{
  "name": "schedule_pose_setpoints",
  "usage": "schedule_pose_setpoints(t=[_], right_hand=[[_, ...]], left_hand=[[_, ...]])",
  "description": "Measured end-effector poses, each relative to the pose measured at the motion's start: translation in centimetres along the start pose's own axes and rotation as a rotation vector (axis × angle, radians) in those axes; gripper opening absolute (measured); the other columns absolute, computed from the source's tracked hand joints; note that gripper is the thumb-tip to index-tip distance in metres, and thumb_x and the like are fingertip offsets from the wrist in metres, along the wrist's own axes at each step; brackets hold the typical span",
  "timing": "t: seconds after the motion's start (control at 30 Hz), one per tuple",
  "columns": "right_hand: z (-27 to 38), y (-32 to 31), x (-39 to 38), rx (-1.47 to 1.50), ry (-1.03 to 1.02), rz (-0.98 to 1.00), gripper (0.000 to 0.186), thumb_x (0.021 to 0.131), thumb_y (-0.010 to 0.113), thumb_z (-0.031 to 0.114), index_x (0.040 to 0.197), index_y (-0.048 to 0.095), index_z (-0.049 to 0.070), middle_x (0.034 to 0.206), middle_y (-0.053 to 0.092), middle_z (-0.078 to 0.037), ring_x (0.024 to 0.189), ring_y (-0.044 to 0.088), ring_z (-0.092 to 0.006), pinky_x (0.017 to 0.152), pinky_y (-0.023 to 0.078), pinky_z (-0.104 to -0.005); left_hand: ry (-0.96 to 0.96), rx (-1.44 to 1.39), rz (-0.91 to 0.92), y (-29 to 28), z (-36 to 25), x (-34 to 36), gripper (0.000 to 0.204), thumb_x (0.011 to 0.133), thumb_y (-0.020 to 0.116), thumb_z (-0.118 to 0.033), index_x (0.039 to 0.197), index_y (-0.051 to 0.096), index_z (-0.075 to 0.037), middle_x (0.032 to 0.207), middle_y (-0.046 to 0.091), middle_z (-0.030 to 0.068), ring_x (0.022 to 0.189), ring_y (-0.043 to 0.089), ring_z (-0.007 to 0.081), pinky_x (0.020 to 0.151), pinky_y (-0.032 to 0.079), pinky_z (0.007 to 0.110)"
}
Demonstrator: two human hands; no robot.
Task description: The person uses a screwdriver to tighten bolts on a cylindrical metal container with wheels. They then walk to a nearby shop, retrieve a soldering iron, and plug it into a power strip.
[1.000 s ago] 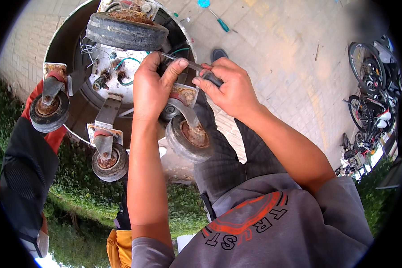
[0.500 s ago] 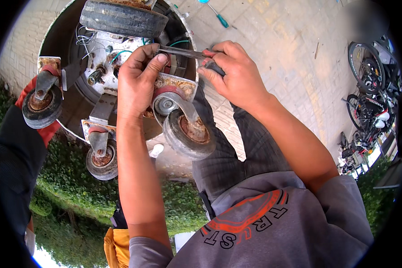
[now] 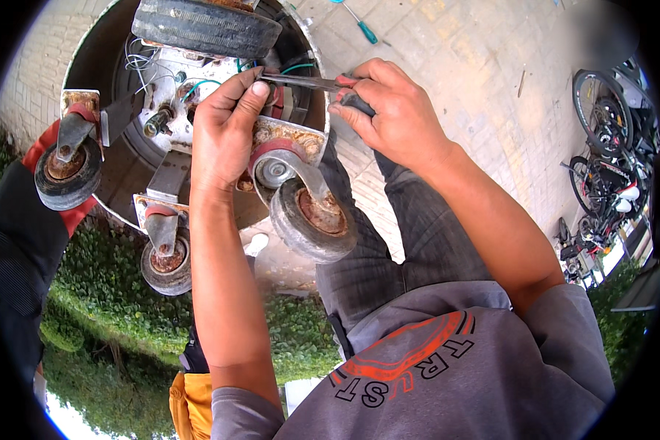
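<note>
A round metal housing (image 3: 314, 53) holds a rusty white plate (image 3: 198, 128), wires and casters with worn wheels (image 3: 209, 26). My left hand (image 3: 224, 132) is closed beside the near caster bracket (image 3: 297, 138), fingertips pinched at the tip of a long metal tool (image 3: 301, 81); whatever is between them is hidden. My right hand (image 3: 396, 117) grips that tool's black-and-red handle, just outside the housing's right rim. Below the bracket hangs a large caster wheel (image 3: 315, 220). Two smaller casters (image 3: 66, 172) (image 3: 165, 257) hang at the left and lower left.
A teal screwdriver (image 3: 365, 29) lies on the paving (image 3: 477, 88). Bicycles (image 3: 609, 147) stand at the right. A hedge (image 3: 110, 286) runs along the lower left. Another person's dark-and-red clothed limb (image 3: 18, 242) is at the left, with yellow fabric (image 3: 191, 403) lower down.
Both my hands have moved upward, the left also leftward, with the tool now lying more nearly level. The housing and casters have shifted slightly up and left in view.
</note>
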State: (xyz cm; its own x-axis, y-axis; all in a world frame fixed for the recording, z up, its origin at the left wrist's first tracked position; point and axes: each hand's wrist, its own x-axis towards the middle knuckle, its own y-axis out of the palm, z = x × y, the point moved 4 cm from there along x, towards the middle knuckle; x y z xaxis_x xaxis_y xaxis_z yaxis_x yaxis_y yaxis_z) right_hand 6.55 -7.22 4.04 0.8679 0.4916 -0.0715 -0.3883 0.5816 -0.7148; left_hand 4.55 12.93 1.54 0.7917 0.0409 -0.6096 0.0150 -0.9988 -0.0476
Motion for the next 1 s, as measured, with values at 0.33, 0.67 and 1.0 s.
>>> schedule_pose_setpoints(t=[0.33,0.67,1.0], right_hand=[[-0.9,0.5,-0.1,0.158,0.075,0.080,0.025,0.076,0.072,0.018,0.088,0.065,-0.003,0.089,0.058,-0.011,0.080,0.058,-0.0277,0.070,0.048,-0.0343],[-1.2,0.6,0.5,0.086,-0.015,0.077,0.025,0.074,0.074,0.017,0.089,0.065,-0.001,0.090,0.058,-0.011,0.080,0.058,-0.0277,0.070,0.048,-0.0346],[-2.1,0.1,1.2,-0.053,-0.160,0.011,0.026,0.070,0.075,0.026,0.075,0.066,0.003,0.072,0.058,-0.007,0.061,0.059,-0.0253,0.053,0.049,-0.0330]], left_hand=[[0.004,-0.068,0.035,0.0,0.1,0.0,0.031,0.090,0.059,-0.017,0.112,0.061,0.004,0.094,0.066,0.0068,0.083,0.057,0.0104,0.079,0.046,0.024],[-0.016,-0.105,0.046,0.1,-0.1,-0.1,0.031,0.090,0.058,-0.016,0.113,0.059,0.006,0.094,0.066,0.0070,0.083,0.057,0.0101,0.078,0.047,0.024],[-0.013,-0.059,0.038,0.2,-0.1,-0.1,0.031,0.090,0.059,-0.016,0.112,0.059,0.006,0.091,0.065,0.0057,0.081,0.057,0.0097,0.076,0.047,0.023]])
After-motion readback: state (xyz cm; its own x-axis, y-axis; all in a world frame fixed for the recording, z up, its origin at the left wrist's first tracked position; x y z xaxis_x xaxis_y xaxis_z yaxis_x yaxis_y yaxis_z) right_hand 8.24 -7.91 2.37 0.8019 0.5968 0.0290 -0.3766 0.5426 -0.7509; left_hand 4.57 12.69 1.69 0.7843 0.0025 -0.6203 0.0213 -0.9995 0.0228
